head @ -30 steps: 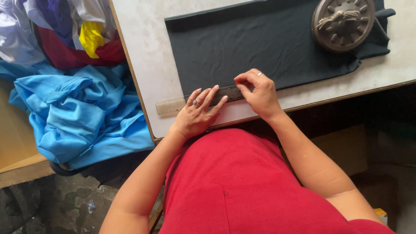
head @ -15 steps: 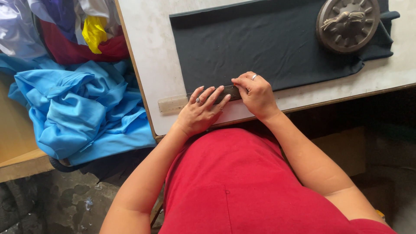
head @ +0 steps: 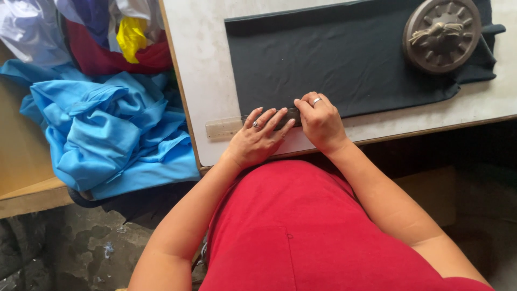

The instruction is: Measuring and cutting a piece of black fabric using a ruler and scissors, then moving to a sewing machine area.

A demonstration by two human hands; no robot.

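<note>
Pale and scuffed, the white-topped desk (head: pixel 204 64) with its wooden edge carries a flat piece of dark grey fabric (head: pixel 334 54), spread smooth and pinned at its far right corner by a round, ribbed metal weight (head: pixel 441 33). Along the cloth's near edge lies a clear plastic ruler (head: pixel 229 128), its left end jutting out over bare desk.

Spread flat, the left hand (head: pixel 258 139) presses the ruler down with its fingers fanned, closed on nothing. Just beside it, the right hand (head: pixel 320 121) has its fingers curled in a narrow grip at the ruler's edge; whether they pinch chalk or some small marker, I cannot tell, since the knuckles hide the tips. Both hands wear a ring.

To the left, beyond the desk, sits a heap of crumpled bright blue cloth (head: pixel 107 129), with red, yellow and pale lilac scraps (head: pixel 116 46) behind it.

To do this well, I judge the ruler should stay square to the fabric's edge, with even downward pressure from the flat hand so the stretchy cloth does not creep or pucker beneath it, and any line drawn lightly against the ruler's edge.
</note>
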